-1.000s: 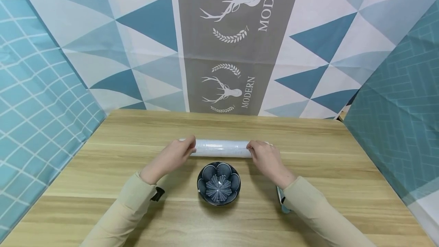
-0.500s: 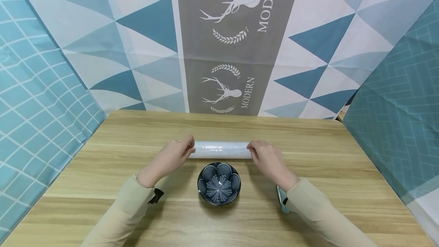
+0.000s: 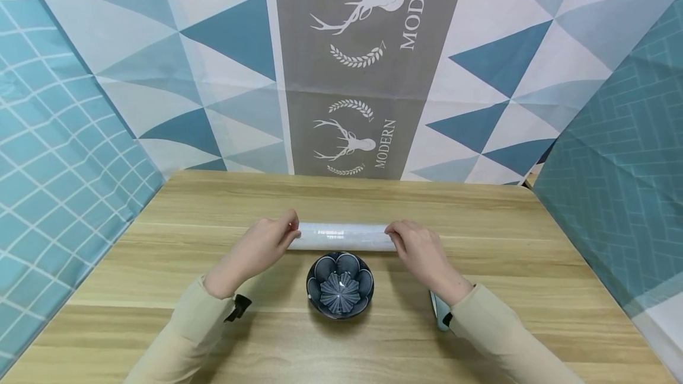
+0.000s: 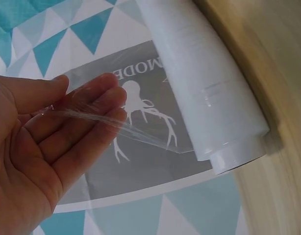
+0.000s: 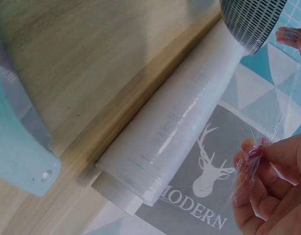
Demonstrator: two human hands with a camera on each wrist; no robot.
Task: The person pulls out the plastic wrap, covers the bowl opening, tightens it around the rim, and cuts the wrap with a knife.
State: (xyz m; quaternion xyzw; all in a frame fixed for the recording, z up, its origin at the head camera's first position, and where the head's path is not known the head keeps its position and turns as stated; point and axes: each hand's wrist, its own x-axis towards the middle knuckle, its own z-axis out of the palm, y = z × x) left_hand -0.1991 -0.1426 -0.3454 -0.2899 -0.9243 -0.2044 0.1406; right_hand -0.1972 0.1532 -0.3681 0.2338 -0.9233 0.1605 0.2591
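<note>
A white roll of plastic wrap (image 3: 341,237) lies crosswise on the table beyond a dark blue, flower-patterned bowl (image 3: 340,287). Its clear loose film (image 4: 136,129) stretches from the roll to my left hand (image 3: 267,245), which holds the edge between thumb and fingers near the roll's left end. At the right end, my right hand (image 3: 421,250) pinches a gathered bit of the same film (image 5: 246,171). In the right wrist view the roll lies beside that hand, its cardboard core (image 5: 116,193) sticking out. The bowl stands upright between my forearms with nothing in it.
A light teal object (image 3: 440,312) lies partly hidden under my right forearm; the right wrist view shows its rounded end with a small hole. Behind the wooden table (image 3: 224,194) hangs a patterned cloth (image 3: 229,64), with teal sheets at both sides.
The roll has shifted slightly toward me, closer to the bowl. My left hand has drawn back and a little left with the film; my right hand has come back slightly. The bowl stays put.
</note>
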